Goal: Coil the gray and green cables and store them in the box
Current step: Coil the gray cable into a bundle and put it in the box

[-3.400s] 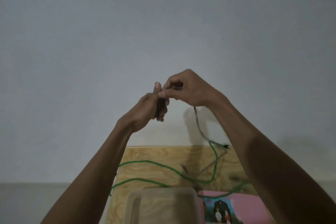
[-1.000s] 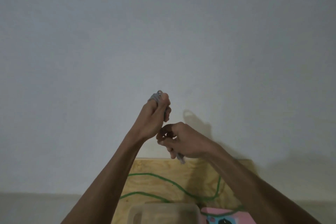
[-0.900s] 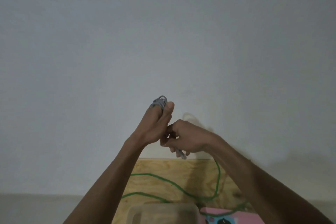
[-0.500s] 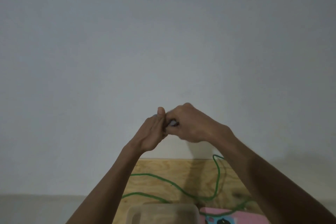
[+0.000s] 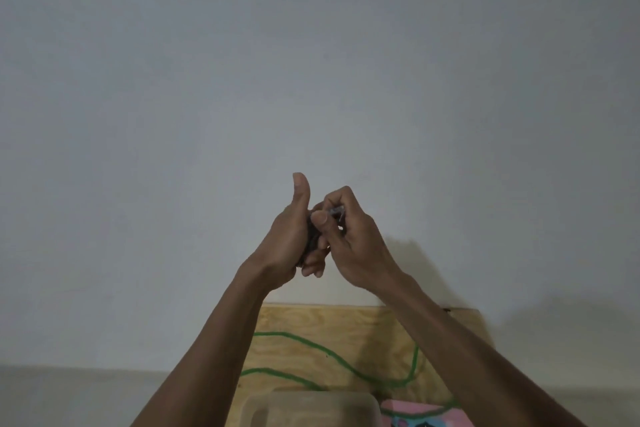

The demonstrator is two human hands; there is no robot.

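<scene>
Step in hand: the gray cable (image 5: 312, 236) is being coiled, held up in front of the wall, far above the board.

Left hand (image 5: 287, 246): fingers curled round the dark bundle of coils, thumb raised straight.

Right hand (image 5: 349, 246): the cable's connector end (image 5: 336, 210) is pinched between thumb and forefinger.

Next move, as judged: the end is to be tucked, then the coil lowered into the box (image 5: 308, 409) at the near edge.

Green cable (image 5: 311, 347): uncoiled, spread loose across the plywood board (image 5: 346, 326) and over a pink item (image 5: 415, 412) at near right; a snag is likely if the coil is lowered through it.
</scene>
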